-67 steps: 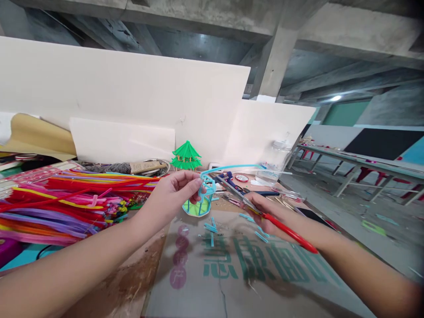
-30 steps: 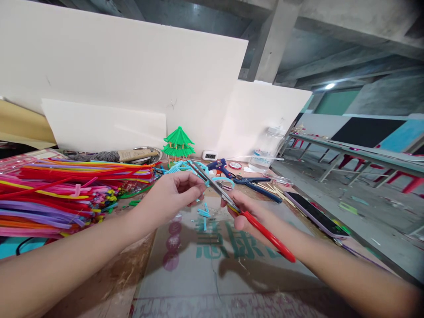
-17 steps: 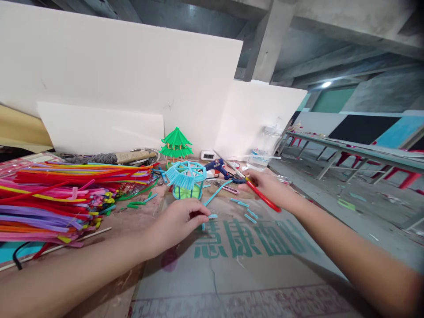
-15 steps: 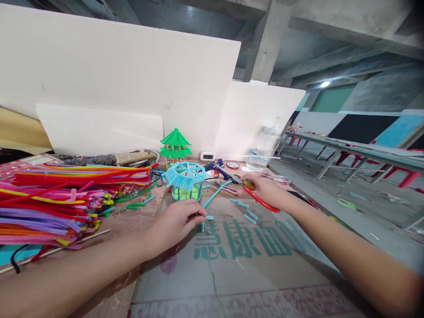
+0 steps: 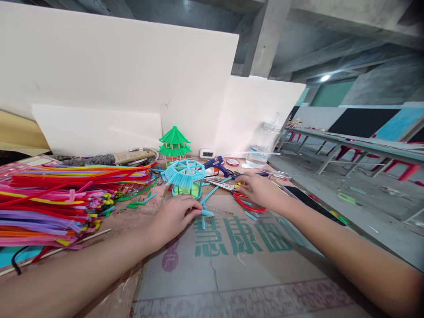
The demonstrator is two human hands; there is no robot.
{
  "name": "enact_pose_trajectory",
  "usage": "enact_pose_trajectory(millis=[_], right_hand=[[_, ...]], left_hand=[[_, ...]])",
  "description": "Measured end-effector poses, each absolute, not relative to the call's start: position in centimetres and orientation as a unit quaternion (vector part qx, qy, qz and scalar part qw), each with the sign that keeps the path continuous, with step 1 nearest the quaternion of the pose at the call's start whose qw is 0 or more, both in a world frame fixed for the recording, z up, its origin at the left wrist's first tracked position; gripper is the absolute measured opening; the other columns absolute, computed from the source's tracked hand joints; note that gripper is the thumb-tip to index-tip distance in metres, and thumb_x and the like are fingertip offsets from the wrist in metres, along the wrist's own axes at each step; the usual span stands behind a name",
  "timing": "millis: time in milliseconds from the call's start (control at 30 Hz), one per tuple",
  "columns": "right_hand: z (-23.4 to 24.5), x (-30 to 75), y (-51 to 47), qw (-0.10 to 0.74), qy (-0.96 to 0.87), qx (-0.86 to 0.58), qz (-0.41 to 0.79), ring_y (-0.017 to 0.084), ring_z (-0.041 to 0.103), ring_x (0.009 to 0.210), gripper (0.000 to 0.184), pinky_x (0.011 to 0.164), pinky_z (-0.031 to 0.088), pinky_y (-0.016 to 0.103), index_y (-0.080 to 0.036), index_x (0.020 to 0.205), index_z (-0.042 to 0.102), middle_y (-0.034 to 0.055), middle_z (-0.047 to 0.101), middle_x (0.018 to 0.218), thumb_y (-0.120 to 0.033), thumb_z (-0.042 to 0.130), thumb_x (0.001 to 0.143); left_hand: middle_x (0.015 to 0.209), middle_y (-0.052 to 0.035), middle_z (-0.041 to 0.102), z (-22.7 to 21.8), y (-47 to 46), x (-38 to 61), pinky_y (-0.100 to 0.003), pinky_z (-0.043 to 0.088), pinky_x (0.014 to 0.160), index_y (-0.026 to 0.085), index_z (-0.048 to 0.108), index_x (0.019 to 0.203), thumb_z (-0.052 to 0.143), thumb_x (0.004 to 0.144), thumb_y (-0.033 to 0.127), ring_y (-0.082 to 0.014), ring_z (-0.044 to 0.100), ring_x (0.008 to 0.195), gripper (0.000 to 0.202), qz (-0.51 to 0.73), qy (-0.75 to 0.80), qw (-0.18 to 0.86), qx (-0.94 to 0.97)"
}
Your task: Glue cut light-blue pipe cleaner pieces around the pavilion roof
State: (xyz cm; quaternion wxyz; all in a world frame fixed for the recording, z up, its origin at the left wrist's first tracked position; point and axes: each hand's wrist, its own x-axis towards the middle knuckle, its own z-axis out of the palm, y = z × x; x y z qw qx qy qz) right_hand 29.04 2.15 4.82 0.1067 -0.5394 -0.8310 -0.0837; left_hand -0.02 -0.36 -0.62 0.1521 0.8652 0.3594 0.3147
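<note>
My left hand (image 5: 177,216) pinches a short piece of light blue pipe cleaner (image 5: 207,213) between thumb and fingertips, low over the board. Just beyond it stands a small light blue pavilion (image 5: 186,176) made of pipe cleaners, with a ribbed roof on one side and a yellow-green base. Red-handled scissors (image 5: 250,204) lie low over the board, blades pointing left. My right hand (image 5: 256,187) is closed around their yellow part near the pivot, with some fingers hidden. Longer blue strips (image 5: 210,193) and cut bits (image 5: 250,216) lie between the hands.
Bundles of coloured pipe cleaners (image 5: 66,198) cover the left side. A green tiered pavilion (image 5: 174,143) stands behind the blue one. Farther back are a glue gun (image 5: 215,164), a small digital clock (image 5: 207,153) and a clear plastic bottle (image 5: 263,145). A dark phone-like slab (image 5: 309,203) lies right.
My right hand has moved slightly left and lower with the scissors, whose blades now show pointing left. My left hand keeps its pinch, and the blue piece shows more.
</note>
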Motion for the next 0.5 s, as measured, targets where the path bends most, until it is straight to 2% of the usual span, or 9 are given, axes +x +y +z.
enact_pose_trajectory(millis=[100, 167, 333, 500], right_hand=[[6.0, 27.7, 1.3, 0.167, -0.829, -0.529, -0.069, 0.020, 0.061, 0.078, 0.029, 0.068, 0.041, 0.029, -0.018, 0.090, 0.068, 0.0070, 0.070, 0.088, -0.035, 0.044, 0.095], [6.1, 27.2, 1.3, 0.175, -0.833, -0.523, -0.048, 0.018, 0.059, 0.074, 0.028, 0.065, 0.039, 0.028, -0.019, 0.086, 0.067, 0.0049, 0.069, 0.082, -0.036, 0.046, 0.094], [4.0, 27.4, 2.9, 0.215, -0.820, -0.530, -0.015, 0.017, 0.059, 0.075, 0.025, 0.068, 0.041, 0.028, -0.018, 0.092, 0.065, 0.0060, 0.068, 0.088, -0.033, 0.045, 0.093], [2.3, 27.3, 3.6, 0.191, -0.840, -0.507, -0.021, 0.018, 0.061, 0.082, 0.024, 0.073, 0.043, 0.029, -0.019, 0.101, 0.064, 0.0076, 0.067, 0.099, -0.029, 0.044, 0.094]], left_hand=[[0.091, -0.0038, 0.072, -0.6, -0.3, 0.0, -0.031, 0.045, 0.082, 0.021, 0.069, 0.088, 0.055, 0.091, 0.037, -0.0191, 0.063, 0.088, 0.022, 0.311, 0.379, 0.152, 0.858], [0.090, -0.0040, 0.071, -0.5, -0.4, 0.0, -0.031, 0.043, 0.082, 0.020, 0.069, 0.087, 0.054, 0.092, 0.037, -0.0198, 0.063, 0.088, 0.023, 0.296, 0.385, 0.130, 0.864], [0.093, -0.0060, 0.070, 0.3, -0.6, -0.3, -0.032, 0.040, 0.082, 0.020, 0.070, 0.092, 0.043, 0.096, 0.033, -0.0212, 0.062, 0.090, 0.030, 0.245, 0.394, 0.056, 0.884], [0.076, -0.0051, 0.068, 1.4, 0.0, -2.3, -0.030, 0.038, 0.071, 0.020, 0.065, 0.074, 0.043, 0.094, 0.038, -0.0222, 0.060, 0.080, 0.035, 0.193, 0.448, 0.013, 0.873]])
